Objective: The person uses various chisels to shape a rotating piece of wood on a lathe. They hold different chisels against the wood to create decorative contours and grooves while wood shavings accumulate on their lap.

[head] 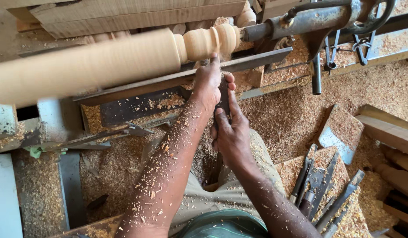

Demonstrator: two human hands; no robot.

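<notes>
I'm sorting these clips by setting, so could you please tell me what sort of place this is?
Most likely a woodturning workshop: a turned wooden spindle sits on a lathe, sawdust lies thick all round, and chisels lie beside the person.

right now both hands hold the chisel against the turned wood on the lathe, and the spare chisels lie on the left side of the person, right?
Not quite. Both hands, left hand and right hand, do hold the chisel at the turned wood, but the spare chisels lie on the person's right, as the head view shows.
</notes>
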